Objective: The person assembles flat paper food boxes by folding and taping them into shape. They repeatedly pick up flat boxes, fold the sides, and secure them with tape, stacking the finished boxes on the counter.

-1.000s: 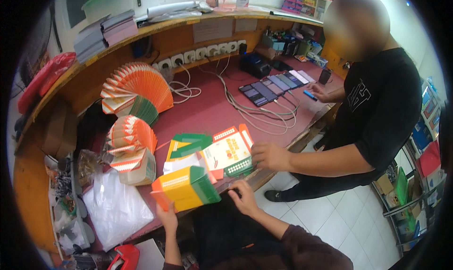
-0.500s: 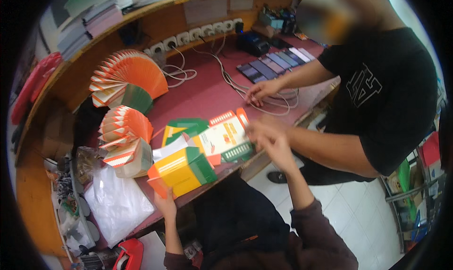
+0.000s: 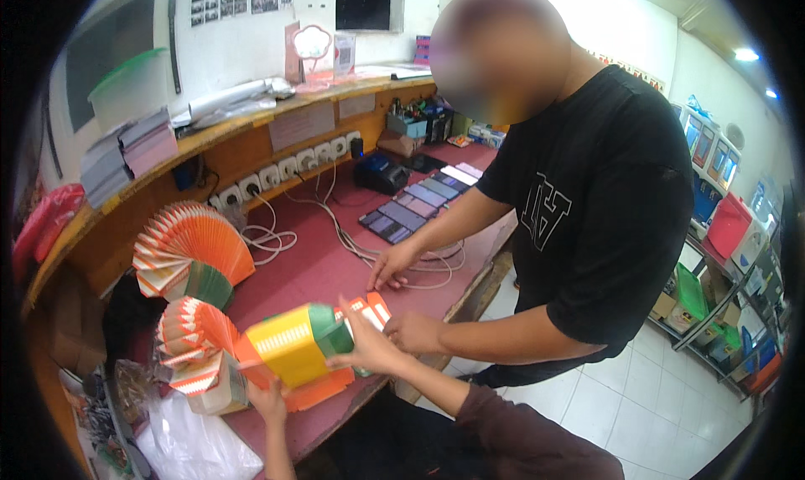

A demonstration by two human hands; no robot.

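Note:
A yellow, green and orange cardboard box [image 3: 289, 347] lies tilted between my hands over the near edge of the red tabletop. At its orange end, my left hand [image 3: 268, 403] grips the flaps from below. My right hand [image 3: 373, 346] is closed about the green end, thumb and fingers on either side. Part of a flat orange and white carton [image 3: 377, 308] shows behind my right hand, mostly hidden. Beside the box, a fanned stack of orange and white folded cartons [image 3: 197, 337] stands on the left, with a larger fan [image 3: 197, 254] behind it.
A person in a black shirt [image 3: 620, 186] stands at right, with one hand [image 3: 394, 266] on the table and the other [image 3: 411, 333] by the carton. White cables [image 3: 335, 220], several phones [image 3: 411, 207], a black device [image 3: 381, 174] and a white plastic bag [image 3: 197, 442] surround the work area.
The view has tilted up, showing more wall and the person. My right hand has moved from the flat carton's far end onto the box's green end. My left hand stays at the orange end.

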